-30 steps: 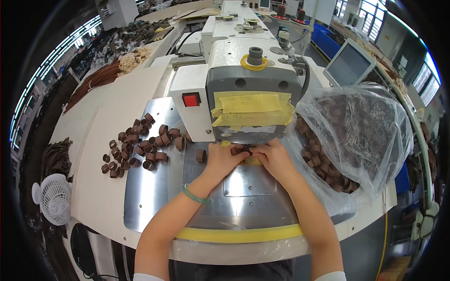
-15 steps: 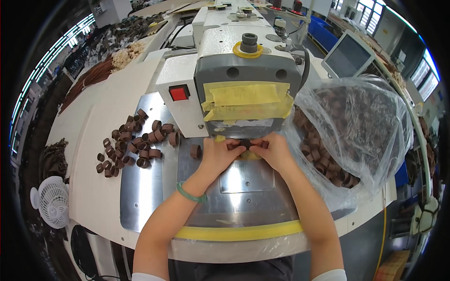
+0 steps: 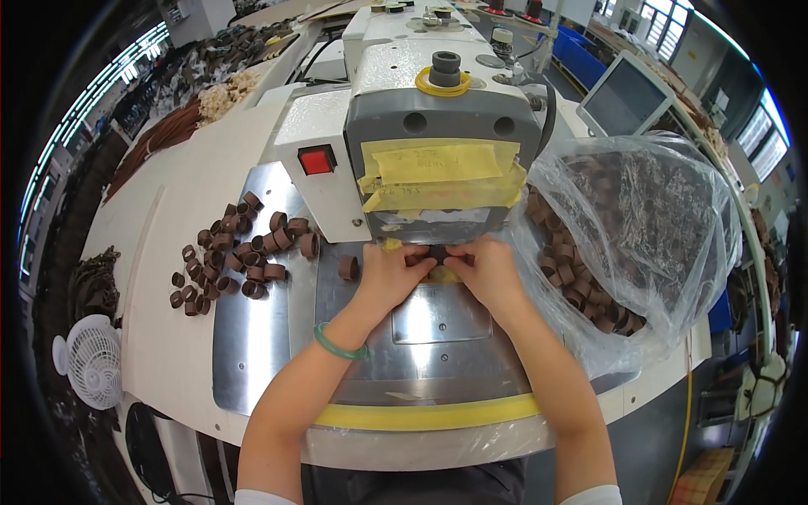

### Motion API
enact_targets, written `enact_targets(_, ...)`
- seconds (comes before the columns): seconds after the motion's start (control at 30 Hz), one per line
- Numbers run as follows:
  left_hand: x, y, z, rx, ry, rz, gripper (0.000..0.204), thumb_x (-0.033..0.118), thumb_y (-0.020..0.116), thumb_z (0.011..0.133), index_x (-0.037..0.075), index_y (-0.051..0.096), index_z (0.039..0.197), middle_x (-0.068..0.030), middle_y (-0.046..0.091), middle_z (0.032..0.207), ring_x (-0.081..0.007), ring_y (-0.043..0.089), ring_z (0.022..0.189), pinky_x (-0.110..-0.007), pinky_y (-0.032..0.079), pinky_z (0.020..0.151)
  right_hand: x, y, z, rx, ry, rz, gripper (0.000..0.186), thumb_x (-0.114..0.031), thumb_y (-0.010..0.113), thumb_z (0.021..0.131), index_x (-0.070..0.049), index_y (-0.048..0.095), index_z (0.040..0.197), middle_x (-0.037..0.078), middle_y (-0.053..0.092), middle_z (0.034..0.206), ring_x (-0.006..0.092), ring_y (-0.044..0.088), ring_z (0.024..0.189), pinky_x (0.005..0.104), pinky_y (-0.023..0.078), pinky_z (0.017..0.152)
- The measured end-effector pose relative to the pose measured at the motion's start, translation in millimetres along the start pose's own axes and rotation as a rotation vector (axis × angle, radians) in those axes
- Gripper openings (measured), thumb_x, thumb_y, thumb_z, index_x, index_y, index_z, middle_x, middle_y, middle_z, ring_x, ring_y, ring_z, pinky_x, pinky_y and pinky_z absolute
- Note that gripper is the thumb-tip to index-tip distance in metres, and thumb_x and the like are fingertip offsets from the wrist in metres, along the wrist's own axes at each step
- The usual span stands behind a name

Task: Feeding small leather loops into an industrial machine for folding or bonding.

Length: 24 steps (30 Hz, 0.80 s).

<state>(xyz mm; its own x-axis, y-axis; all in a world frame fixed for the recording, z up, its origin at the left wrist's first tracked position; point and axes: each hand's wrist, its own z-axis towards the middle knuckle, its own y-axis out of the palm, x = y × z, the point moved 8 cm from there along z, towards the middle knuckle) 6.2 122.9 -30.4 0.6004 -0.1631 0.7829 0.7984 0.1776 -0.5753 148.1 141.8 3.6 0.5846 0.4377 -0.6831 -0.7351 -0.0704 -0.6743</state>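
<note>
Below the front of a white and grey industrial sewing machine (image 3: 438, 114), both hands meet over a small dark brown loop (image 3: 438, 253). My left hand (image 3: 392, 273) pinches its left side between thumb and fingers. On the opposite side my right hand (image 3: 488, 269) grips it the same way, fingertips bent. The machine's grey head hides the needle area and the loop's far part. A single brown loop (image 3: 348, 268) lies on the metal plate just left of my left wrist. Under my hands, yellow tape sits at the top of a small square plate (image 3: 442, 316).
Farther left, many brown loops (image 3: 244, 252) lie scattered across the metal plate and table. A clear plastic bag (image 3: 673, 219) full of similar loops stands right of my right hand. Behind it is a grey screen (image 3: 627, 97). A white fan (image 3: 93, 362) is at the left edge.
The view has shifted slightly, so the machine and loops sit a little differently in it. Both hands keep their pinch on the brown loop at the same spot.
</note>
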Motion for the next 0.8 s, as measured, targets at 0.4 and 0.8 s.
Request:
enact_targets(0.4, 2, -2, 1, 0.006, 0.0, 0.005, 0.022, 0.012, 0.067, 0.07, -0.005, 0.063, 0.084, -0.0082, 0.062, 0.064, -0.0112, 0.058, 0.056, -0.023, 0.046, 0.055, -6, 2, -4, 0.063, -0.141, -0.127, 0.013, -0.012, 0.065, 0.068, -0.006, 0.066, 0.079, 0.01, 0.057, 0.076, 0.0286, 0.058, 0.071, 0.0367, 0.047, 0.063)
enact_targets(0.8, 3, -3, 1, -0.023, -0.053, 0.013, 0.026, 0.017, 0.068, 0.07, -0.003, 0.064, 0.085, -0.008, 0.063, 0.065, -0.0117, 0.058, 0.057, -0.023, 0.046, 0.057, -2, 1, -3, 0.067, -0.093, -0.048, 0.014, -0.01, 0.065, 0.067, -0.004, 0.065, 0.079, 0.011, 0.058, 0.078, 0.0296, 0.058, 0.073, 0.0362, 0.047, 0.065)
